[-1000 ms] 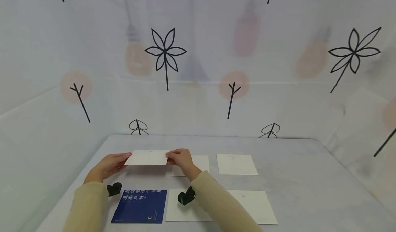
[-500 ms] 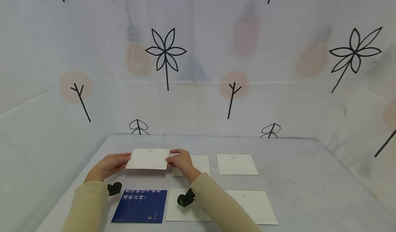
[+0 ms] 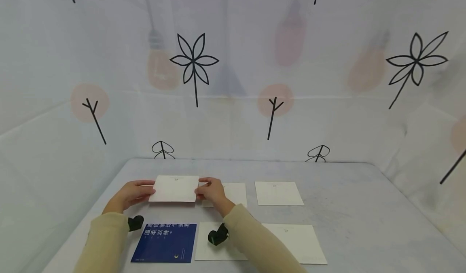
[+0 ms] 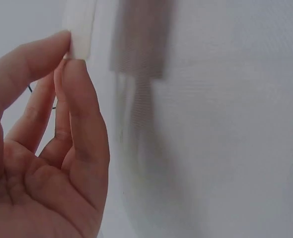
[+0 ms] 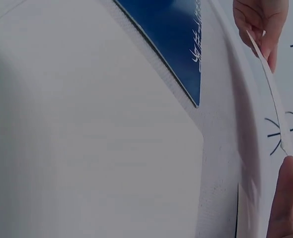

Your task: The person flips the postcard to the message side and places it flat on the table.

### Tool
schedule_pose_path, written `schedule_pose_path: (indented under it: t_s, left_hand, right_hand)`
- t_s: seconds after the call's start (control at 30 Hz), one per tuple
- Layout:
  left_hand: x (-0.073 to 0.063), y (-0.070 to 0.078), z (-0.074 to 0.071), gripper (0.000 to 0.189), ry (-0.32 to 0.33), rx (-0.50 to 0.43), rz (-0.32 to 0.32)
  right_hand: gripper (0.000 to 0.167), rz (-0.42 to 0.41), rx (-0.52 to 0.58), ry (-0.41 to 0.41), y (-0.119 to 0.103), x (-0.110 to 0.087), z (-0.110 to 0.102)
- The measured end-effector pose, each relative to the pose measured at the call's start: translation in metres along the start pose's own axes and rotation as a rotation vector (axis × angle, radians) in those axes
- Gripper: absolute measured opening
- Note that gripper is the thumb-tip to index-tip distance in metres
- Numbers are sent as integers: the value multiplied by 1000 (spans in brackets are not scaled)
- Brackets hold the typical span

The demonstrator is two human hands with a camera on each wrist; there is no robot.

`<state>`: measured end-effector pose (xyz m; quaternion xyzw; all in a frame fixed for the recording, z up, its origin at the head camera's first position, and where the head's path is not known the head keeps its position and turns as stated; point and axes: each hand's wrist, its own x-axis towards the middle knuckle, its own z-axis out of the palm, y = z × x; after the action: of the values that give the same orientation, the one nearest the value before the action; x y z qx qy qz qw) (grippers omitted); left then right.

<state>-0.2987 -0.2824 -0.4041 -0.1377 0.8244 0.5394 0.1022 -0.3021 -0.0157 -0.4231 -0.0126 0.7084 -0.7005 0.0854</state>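
Between both hands a white card [image 3: 174,189] is held above the table, its blank-looking face with a small mark toward me. My left hand [image 3: 132,194] pinches its left edge between thumb and fingers, which the left wrist view shows close up at the card's corner [image 4: 81,29]. My right hand [image 3: 212,192] pinches the right edge. In the right wrist view the card [image 5: 270,89] appears edge-on and slightly bowed, clear of the table. Below the held card lies a dark blue card [image 3: 164,242] with white characters and a small moon.
More white cards lie flat: one [image 3: 236,194] partly behind my right hand, one [image 3: 279,193] to its right, and two in the front row, a middle card [image 3: 204,244] partly under my right sleeve and a right card [image 3: 302,244]. A patterned cloth [image 3: 233,123] hangs behind the table [image 3: 346,208].
The held card has tilted so more of its white face shows, and its near edge has come lower toward the table. Both hands keep their pinch and have barely shifted.
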Motion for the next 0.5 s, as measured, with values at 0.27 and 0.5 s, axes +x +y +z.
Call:
schedule_pose_path:
  t_s: [0.27, 0.5]
  left_hand:
    - [1, -2, 4, 52, 32, 34, 26]
    - [0, -1, 8, 49, 52, 75, 10]
  right_hand:
    - [43, 22, -45, -17, 4, 1, 3]
    - [47, 25, -128, -13, 9, 1, 7]
